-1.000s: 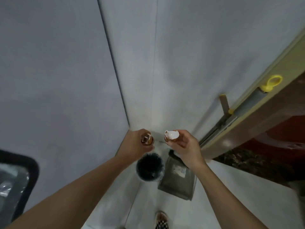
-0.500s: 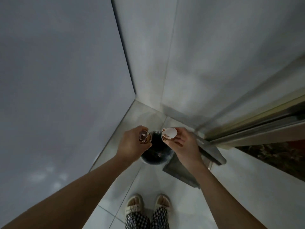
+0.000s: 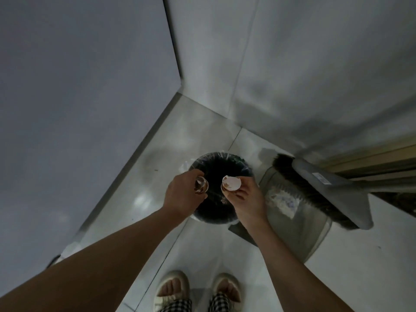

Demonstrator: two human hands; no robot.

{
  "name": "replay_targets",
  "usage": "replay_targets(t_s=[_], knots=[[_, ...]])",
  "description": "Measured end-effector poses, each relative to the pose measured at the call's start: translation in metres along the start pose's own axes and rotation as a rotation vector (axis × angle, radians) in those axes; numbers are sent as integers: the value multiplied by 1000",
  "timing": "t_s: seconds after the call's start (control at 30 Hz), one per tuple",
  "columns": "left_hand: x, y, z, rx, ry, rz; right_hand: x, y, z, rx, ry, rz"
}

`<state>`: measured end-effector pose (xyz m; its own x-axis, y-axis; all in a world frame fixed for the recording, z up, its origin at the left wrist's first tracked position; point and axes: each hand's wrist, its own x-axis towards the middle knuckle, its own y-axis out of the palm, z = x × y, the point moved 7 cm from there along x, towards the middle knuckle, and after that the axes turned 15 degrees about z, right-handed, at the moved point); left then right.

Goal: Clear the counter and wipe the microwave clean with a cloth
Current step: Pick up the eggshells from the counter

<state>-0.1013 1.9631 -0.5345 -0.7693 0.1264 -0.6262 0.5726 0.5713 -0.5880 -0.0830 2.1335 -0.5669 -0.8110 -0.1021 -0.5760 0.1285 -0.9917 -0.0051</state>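
Eggshell halves, one pinched in the left hand (image 3: 183, 194) and one in the right hand (image 3: 244, 195), hung above the black-lined bin (image 3: 219, 164); clearing the counter's scraps seemingly needed only release.

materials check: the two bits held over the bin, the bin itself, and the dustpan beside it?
Pale broken piece in the right hand: looks like eggshell, thin and matte with a jagged rim. Brownish piece in the left hand: probably eggshell too, blurred. Round black bin: body unclear, lined with glossy thin plastic film. Grey dustpan: apparently smooth moulded plastic.
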Motion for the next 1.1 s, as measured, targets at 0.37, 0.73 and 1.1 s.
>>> replay_targets(t_s=[0.37, 0.73, 1.1], knots=[[95, 71, 30, 188, -11, 33, 79, 4, -80, -297, 143, -91], [81, 65, 23, 198, -25, 81, 65, 8, -63, -365, 229, 38], [-27, -15, -25, 179, -79, 107, -35, 6, 42, -434, 172, 53]])
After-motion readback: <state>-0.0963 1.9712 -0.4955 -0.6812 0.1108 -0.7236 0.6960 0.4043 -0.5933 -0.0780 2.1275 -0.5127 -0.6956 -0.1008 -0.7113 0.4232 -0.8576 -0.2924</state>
